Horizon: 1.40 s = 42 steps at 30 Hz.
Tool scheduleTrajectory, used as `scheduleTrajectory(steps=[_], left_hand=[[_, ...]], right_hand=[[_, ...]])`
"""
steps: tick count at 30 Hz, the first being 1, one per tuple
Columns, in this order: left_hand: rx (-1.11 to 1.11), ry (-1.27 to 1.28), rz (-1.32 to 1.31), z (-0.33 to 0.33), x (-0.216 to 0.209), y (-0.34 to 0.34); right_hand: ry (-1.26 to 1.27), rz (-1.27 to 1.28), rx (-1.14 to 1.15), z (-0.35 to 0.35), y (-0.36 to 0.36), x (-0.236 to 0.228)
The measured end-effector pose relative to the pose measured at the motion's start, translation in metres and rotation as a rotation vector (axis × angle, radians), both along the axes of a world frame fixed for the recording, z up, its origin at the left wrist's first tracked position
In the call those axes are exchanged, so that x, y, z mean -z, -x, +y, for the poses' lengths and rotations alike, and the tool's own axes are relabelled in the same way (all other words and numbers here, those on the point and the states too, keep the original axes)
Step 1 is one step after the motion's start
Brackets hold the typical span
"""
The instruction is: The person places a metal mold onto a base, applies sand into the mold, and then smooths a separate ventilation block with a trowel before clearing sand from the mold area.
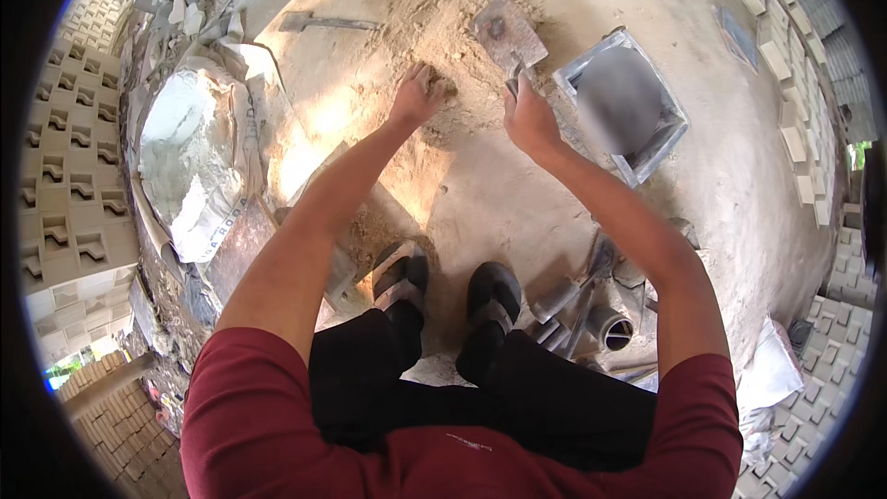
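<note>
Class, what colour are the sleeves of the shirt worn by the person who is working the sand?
Dark red sleeves, seen best in the head view.

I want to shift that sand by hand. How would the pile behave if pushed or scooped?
The sand pile looks dry and loose, so it would probably crumble and spread. The left hand grips a clump, so it may hold together briefly, yet likely spills between fingers.

Dull grey metal trowel blade (509,34), loose grainy tan sand pile (434,18), rough matt concrete floor (739,176), shiny metal square mould (621,103)
</note>
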State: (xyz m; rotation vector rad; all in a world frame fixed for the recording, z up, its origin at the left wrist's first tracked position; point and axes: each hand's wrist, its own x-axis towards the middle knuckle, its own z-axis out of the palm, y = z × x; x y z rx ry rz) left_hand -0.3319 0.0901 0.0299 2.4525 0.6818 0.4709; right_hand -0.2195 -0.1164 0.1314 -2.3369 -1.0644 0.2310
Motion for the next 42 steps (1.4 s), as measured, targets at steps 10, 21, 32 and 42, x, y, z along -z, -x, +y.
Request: scheduleTrajectory(steps=[10,21,32,42], left_hand=[[0.058,0.046,0.017,0.016,-0.017,0.014],[-0.269,0.117,0.024,0.083,-0.066,-0.010],[-0.443,0.216,0.025,0.009,0.024,-0.017],[-0.518,0.115,0.012,0.089,0.025,-0.058]], right_hand=[[-0.012,0.025,-0.043,0.018,0.005,-0.018],[-0.153,0.115,-0.209,0.025,0.016,-0.024],[0.203,0.101,-0.230,0.021,-0.024,-0.021],[0.431,-0.336,0.030,0.123,-0.265,-0.077]])
